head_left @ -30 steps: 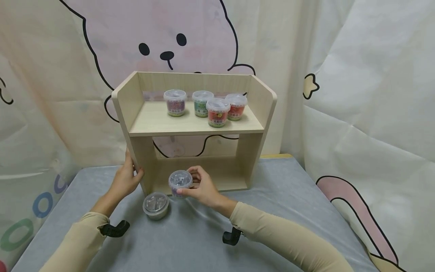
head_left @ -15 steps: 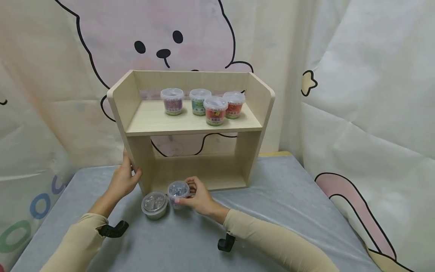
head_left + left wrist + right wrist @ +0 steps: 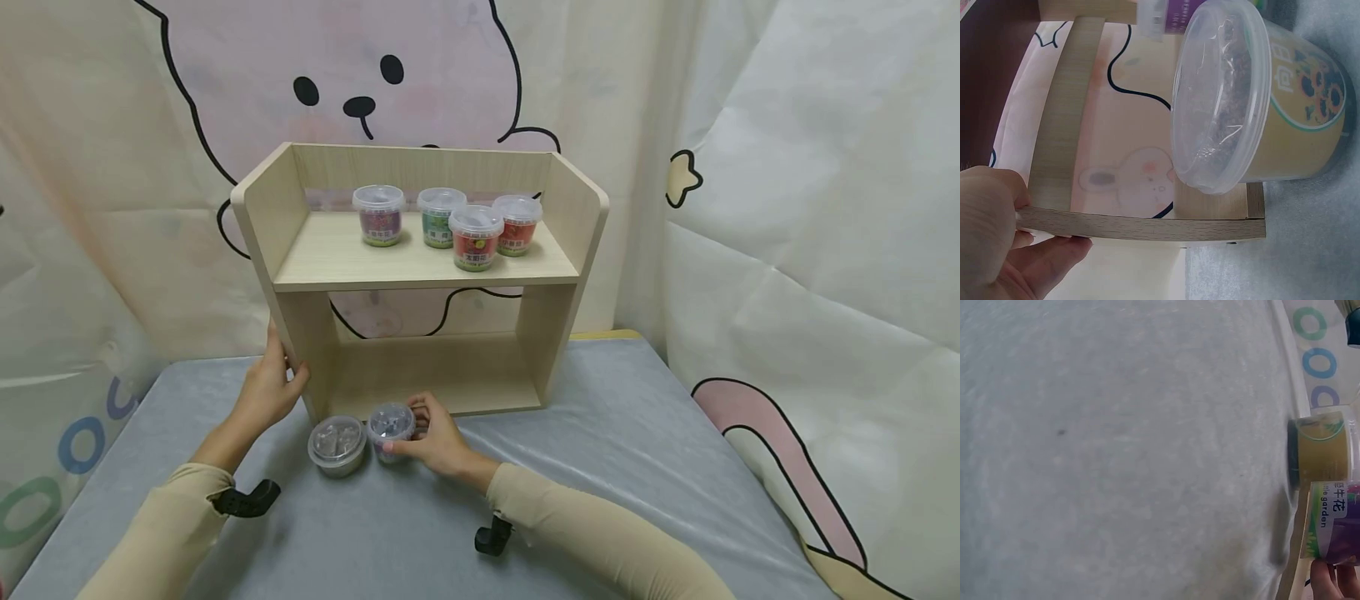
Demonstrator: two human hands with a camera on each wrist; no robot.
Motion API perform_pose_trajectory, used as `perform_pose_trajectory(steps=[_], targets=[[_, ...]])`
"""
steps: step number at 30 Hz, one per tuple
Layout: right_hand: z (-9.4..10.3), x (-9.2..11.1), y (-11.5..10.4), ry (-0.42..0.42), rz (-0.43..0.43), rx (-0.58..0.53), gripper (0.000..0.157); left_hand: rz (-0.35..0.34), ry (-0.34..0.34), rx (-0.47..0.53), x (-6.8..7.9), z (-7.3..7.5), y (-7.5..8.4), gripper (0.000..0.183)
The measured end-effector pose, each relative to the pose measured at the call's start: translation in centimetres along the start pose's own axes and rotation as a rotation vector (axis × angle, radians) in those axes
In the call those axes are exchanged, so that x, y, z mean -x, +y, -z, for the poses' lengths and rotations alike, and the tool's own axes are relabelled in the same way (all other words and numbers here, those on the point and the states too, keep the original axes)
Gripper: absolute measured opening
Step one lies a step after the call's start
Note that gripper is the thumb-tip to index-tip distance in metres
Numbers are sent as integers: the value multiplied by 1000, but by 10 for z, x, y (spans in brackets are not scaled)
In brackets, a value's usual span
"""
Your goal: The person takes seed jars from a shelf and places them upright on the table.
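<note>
My left hand (image 3: 271, 386) grips the left side panel of a pale wooden two-tier shelf (image 3: 416, 280), with thumb and fingers on either side of the panel's edge (image 3: 1147, 225). In front of the shelf, my right hand (image 3: 441, 437) holds a small clear-lidded plastic cup (image 3: 392, 423) by its side. In the right wrist view this cup has a purple label (image 3: 1335, 522) reading "little garden". Just left of it, a wider clear-lidded tub (image 3: 337, 448) with a yellowish body (image 3: 1300, 119) and a flower print stands on the table.
On the upper tier stand several lidded cups: a purple one (image 3: 379, 218), a green one (image 3: 438, 221) and two red ones, the front (image 3: 476, 242) overlapping the rear (image 3: 517, 227). A grey cloth (image 3: 600, 450) covers the table. Printed curtains (image 3: 810, 233) hang around.
My right hand has brought the purple-labelled cup down and slightly towards me, beside the wider tub. The left hand keeps its grip on the shelf.
</note>
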State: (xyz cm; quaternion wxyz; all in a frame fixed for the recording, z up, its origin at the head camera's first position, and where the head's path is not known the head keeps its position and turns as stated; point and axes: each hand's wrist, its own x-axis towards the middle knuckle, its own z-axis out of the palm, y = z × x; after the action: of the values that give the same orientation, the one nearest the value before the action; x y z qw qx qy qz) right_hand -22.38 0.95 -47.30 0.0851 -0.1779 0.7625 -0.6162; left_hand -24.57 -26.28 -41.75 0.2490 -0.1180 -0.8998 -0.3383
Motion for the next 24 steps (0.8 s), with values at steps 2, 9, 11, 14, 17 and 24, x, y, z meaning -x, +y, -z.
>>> perform_pose_trajectory(steps=[2,9,11,14,17,24], targets=[[-1,1,2,0,-14,5,61,7,-2,2,1,0,0,93],[-2,2,7,-15,-16,2,60,6,3,-3,1,-1,-1,92],[-2,1,8,-21,-14,8,61,1,5,-6,-1,0,-1,92],[-3,1,9,-30,-17,16,62,2,6,-8,-2,1,0,92],[-3,2,9,-40,-18,32,63,5,10,-13,-1,1,1,91],[-2,7,12,-57,-8,69,62,16,0,-6,2,0,1,91]])
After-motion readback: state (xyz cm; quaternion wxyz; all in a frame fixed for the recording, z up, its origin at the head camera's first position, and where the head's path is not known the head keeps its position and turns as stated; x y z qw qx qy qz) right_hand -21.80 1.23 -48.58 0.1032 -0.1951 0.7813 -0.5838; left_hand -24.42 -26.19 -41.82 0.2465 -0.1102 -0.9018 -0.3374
